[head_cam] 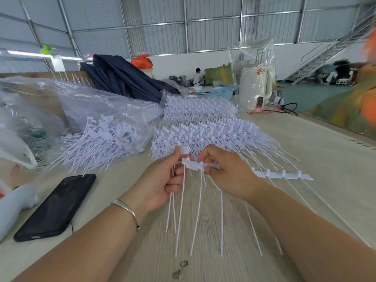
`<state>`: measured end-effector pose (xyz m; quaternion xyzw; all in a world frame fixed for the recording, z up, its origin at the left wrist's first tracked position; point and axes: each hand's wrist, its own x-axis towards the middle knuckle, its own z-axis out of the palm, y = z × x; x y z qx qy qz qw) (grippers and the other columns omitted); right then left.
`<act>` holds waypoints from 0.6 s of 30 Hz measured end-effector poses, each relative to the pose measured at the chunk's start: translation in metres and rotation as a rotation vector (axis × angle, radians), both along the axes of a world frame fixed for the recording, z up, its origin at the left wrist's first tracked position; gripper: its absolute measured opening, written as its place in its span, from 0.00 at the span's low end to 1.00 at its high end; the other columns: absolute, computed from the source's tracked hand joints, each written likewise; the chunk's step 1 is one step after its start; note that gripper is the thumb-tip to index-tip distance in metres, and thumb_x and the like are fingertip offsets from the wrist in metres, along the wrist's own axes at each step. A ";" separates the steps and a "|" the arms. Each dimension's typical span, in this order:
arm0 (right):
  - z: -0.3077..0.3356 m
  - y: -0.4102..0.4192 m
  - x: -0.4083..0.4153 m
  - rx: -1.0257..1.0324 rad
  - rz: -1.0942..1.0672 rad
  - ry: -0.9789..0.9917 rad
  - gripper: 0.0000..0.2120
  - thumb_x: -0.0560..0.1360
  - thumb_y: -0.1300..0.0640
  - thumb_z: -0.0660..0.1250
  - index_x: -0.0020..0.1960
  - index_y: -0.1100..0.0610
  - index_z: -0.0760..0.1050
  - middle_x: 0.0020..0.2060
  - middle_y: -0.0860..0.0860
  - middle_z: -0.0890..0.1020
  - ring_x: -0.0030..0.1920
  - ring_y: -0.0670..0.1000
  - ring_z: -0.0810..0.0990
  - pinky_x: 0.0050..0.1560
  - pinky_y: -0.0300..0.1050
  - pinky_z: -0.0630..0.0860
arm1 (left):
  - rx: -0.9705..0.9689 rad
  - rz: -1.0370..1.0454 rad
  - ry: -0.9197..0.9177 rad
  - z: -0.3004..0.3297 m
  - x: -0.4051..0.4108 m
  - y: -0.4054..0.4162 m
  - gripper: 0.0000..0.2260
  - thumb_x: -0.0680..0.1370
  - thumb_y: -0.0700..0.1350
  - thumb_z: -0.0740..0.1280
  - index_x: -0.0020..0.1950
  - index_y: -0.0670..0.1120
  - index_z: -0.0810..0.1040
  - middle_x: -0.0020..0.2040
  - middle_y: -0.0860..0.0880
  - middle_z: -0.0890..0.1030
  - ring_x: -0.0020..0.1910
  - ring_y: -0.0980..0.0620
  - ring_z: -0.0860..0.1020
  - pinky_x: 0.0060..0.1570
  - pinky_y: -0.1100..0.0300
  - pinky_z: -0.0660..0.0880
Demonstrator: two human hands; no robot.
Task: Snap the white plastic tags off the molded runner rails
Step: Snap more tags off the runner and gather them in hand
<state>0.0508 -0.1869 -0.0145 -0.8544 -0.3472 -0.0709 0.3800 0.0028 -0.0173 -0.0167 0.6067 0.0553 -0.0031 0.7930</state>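
A white runner rail (284, 175) with several tags on it is held above the wooden table (203, 231), their long thin tails hanging toward me. My right hand (225, 171) grips the rail near its left end. My left hand (166, 180) pinches loose white tags (184, 150), whose tails hang down below its fingers, right beside the rail's leftmost tag (188, 162). Behind the hands lie stacks of full rails (203, 127). A heap of separated tags (101, 139) lies to the left.
A black phone (57, 206) lies on the table at left, beside a pale blue object (14, 204). Clear plastic bags (50, 102) with more tags sit at back left, dark cloth (126, 78) behind. A white appliance (254, 88) and blue basket (215, 92) stand at back.
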 end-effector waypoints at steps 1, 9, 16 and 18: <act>0.000 0.000 0.001 0.009 0.003 -0.010 0.07 0.77 0.62 0.64 0.52 0.53 0.74 0.45 0.50 0.81 0.48 0.48 0.79 0.51 0.43 0.72 | 0.049 -0.019 -0.010 0.000 0.000 -0.001 0.16 0.73 0.58 0.67 0.48 0.45 0.77 0.27 0.53 0.65 0.21 0.59 0.57 0.16 0.68 0.55; 0.000 -0.004 0.008 0.104 -0.019 -0.084 0.04 0.77 0.53 0.67 0.50 0.52 0.74 0.37 0.44 0.77 0.40 0.45 0.77 0.45 0.42 0.71 | 0.066 0.041 -0.038 -0.003 0.001 -0.002 0.04 0.76 0.38 0.66 0.42 0.43 0.75 0.31 0.50 0.71 0.20 0.60 0.59 0.16 0.69 0.53; 0.005 -0.015 0.010 0.194 0.043 0.232 0.15 0.77 0.47 0.66 0.38 0.58 0.74 0.28 0.47 0.70 0.29 0.46 0.66 0.31 0.39 0.62 | -0.225 -0.065 -0.034 0.003 -0.002 0.004 0.05 0.74 0.41 0.66 0.40 0.41 0.74 0.30 0.51 0.71 0.19 0.60 0.60 0.18 0.68 0.49; 0.006 -0.013 0.006 0.273 0.125 0.289 0.13 0.77 0.49 0.65 0.43 0.59 0.76 0.32 0.50 0.71 0.34 0.48 0.67 0.36 0.43 0.62 | -0.280 -0.103 -0.040 0.004 -0.003 0.005 0.05 0.73 0.42 0.66 0.39 0.41 0.74 0.29 0.52 0.71 0.19 0.60 0.60 0.20 0.67 0.48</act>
